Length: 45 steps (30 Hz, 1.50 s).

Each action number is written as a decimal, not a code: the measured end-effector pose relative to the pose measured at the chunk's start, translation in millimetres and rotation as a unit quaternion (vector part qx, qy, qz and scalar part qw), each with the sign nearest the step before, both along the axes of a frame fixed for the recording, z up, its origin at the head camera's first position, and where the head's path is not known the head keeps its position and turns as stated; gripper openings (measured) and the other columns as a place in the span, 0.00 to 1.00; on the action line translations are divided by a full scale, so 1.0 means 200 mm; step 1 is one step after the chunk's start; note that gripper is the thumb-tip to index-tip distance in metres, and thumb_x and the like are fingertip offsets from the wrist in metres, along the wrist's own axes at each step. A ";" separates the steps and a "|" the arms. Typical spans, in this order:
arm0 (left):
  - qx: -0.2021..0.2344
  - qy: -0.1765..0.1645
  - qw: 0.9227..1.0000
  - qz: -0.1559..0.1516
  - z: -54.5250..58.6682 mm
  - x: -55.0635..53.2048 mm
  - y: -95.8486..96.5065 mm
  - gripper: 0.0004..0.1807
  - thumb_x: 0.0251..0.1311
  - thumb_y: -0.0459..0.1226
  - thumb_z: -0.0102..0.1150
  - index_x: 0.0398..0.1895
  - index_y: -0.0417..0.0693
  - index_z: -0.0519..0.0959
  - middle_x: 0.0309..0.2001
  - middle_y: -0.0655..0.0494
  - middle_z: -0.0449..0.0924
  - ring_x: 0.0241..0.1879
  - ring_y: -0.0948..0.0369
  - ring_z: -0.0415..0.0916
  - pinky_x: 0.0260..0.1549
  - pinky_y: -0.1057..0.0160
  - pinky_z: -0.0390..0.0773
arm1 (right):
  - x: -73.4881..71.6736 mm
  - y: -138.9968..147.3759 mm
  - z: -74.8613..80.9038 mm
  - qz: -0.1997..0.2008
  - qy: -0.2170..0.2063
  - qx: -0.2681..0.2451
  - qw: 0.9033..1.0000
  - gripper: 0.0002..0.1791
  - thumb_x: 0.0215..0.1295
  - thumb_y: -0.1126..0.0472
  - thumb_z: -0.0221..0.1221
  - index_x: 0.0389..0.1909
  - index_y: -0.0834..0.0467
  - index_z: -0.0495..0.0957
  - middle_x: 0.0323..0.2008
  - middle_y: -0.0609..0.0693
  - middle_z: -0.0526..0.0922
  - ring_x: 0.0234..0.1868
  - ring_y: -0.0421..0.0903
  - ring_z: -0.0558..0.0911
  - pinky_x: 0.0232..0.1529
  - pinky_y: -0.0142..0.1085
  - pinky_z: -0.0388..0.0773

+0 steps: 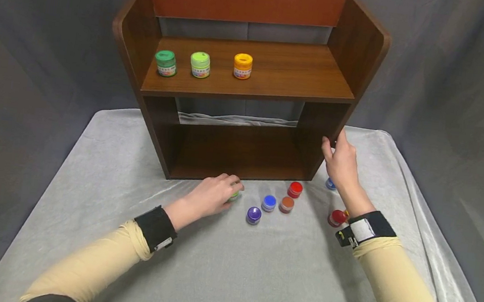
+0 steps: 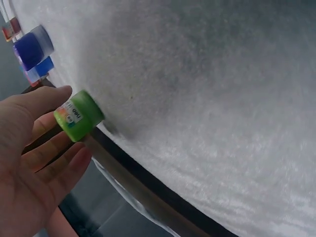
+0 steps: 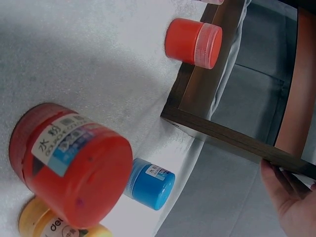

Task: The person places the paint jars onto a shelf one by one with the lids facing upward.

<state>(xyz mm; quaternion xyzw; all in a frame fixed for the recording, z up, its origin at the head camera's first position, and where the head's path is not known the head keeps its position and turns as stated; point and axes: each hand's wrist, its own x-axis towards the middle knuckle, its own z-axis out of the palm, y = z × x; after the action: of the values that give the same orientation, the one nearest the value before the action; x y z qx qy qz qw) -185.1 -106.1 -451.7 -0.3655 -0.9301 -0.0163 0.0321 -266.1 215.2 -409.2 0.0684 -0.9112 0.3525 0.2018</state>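
My left hand (image 1: pixel 212 196) reaches to the front edge of a brown two-tier shelf (image 1: pixel 249 89) and holds a small light green paint jar (image 2: pixel 79 116) between thumb and fingers. In the head view those fingers cover most of this jar. My right hand (image 1: pixel 342 163) grips the shelf's right side panel, with the thumb toward the front. The right wrist view shows its fingertips (image 3: pixel 269 173) against the panel's edge. Right of the left hand stand a purple jar (image 1: pixel 254 215), a blue jar (image 1: pixel 269 203), a brown jar (image 1: pixel 286 205) and a red jar (image 1: pixel 295 189).
On the upper board stand a dark green jar (image 1: pixel 166 63), a lime jar (image 1: pixel 200 64) and an orange jar (image 1: pixel 242 66). Near the right forearm are another red jar (image 1: pixel 337 218), a light blue jar (image 3: pixel 153 183) and a yellow jar (image 3: pixel 54 224). Grey cloth (image 1: pixel 228 269) covers the table.
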 end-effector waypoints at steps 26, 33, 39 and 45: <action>0.020 -0.020 1.000 0.007 -0.06 -0.02 0.02 0.11 0.61 0.33 0.66 0.46 0.42 0.78 0.39 0.45 0.82 0.39 0.53 0.84 0.38 0.60 0.83 | 0.00 0.00 0.00 0.000 -0.005 0.001 1.000 0.18 0.76 0.56 0.48 0.58 0.64 0.66 0.54 0.69 0.82 0.56 0.67 0.82 0.58 0.58 0.77; 0.012 -0.005 1.000 0.008 -0.05 -0.02 0.01 0.16 0.59 0.38 0.69 0.47 0.44 0.77 0.40 0.45 0.81 0.39 0.53 0.83 0.38 0.59 0.83 | 0.00 0.00 0.00 0.001 -0.004 0.002 1.000 0.18 0.76 0.56 0.49 0.58 0.64 0.66 0.54 0.68 0.82 0.56 0.66 0.82 0.58 0.58 0.77; 0.019 -0.011 1.000 0.006 -0.04 -0.03 0.00 0.18 0.60 0.40 0.69 0.53 0.49 0.81 0.49 0.46 0.81 0.47 0.52 0.80 0.47 0.57 0.82 | 0.00 0.00 0.00 0.003 -0.005 0.001 1.000 0.18 0.76 0.56 0.48 0.59 0.63 0.66 0.55 0.67 0.82 0.56 0.66 0.82 0.59 0.58 0.76; 0.067 -0.041 0.997 0.005 -0.03 -0.04 -0.01 0.16 0.62 0.37 0.66 0.53 0.49 0.80 0.52 0.45 0.79 0.51 0.50 0.80 0.53 0.54 0.80 | 0.00 0.00 0.00 0.002 -0.008 0.002 1.000 0.19 0.76 0.56 0.48 0.59 0.63 0.66 0.56 0.67 0.81 0.56 0.66 0.82 0.58 0.58 0.77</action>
<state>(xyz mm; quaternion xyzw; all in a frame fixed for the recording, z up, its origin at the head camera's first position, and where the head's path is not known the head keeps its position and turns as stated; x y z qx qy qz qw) -193.5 -107.3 -457.6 -0.3566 -0.9293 -0.0938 0.0184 -265.3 215.1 -409.8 0.0676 -0.9132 0.3518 0.1942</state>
